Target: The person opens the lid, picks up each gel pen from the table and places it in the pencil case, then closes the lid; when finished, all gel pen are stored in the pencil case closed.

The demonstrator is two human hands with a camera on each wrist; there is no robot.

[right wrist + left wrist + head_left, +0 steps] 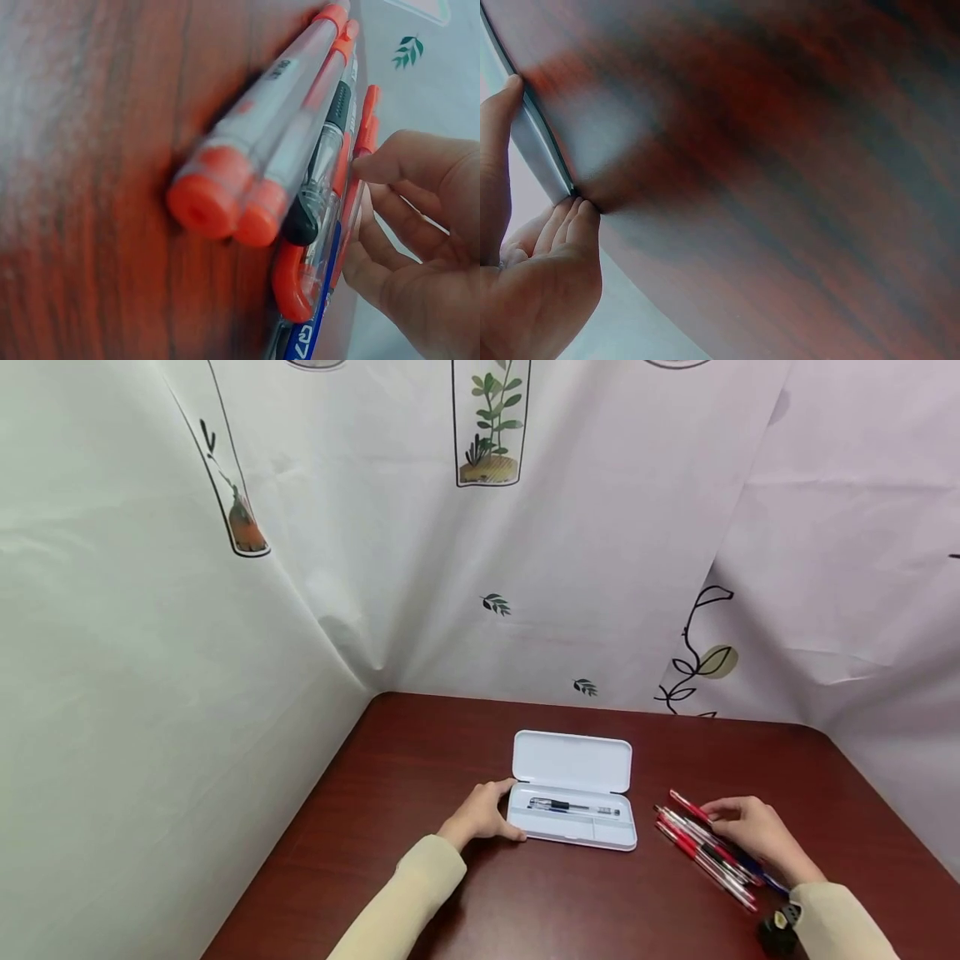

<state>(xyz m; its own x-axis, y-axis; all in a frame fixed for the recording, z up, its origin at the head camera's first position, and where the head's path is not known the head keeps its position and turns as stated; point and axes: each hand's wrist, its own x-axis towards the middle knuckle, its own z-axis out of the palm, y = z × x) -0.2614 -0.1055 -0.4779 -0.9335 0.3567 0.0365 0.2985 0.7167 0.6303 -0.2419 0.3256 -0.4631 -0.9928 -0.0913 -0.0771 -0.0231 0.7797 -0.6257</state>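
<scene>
A white pencil case (572, 839) lies on the table with its lid (572, 760) raised at the back. Inside it rests a clear pen (573, 807) with a black grip. My left hand (480, 812) holds the case's left end, thumb at the front corner and fingers at the back corner. In the left wrist view that hand (551, 259) spans the case's edge (544, 146). To the right of the case, my right hand (750, 827) pinches a red pen (688, 805) at the far side of a pile of pens (705, 860). The right wrist view shows thumb and fingers (397, 161) at that pen.
The pile mixes red, black and blue pens; a blue pen (315, 319) sticks out near the right wrist. A small dark object (777, 933) lies below the right sleeve. Patterned white cloth (450, 635) hangs behind the brown table (525, 902).
</scene>
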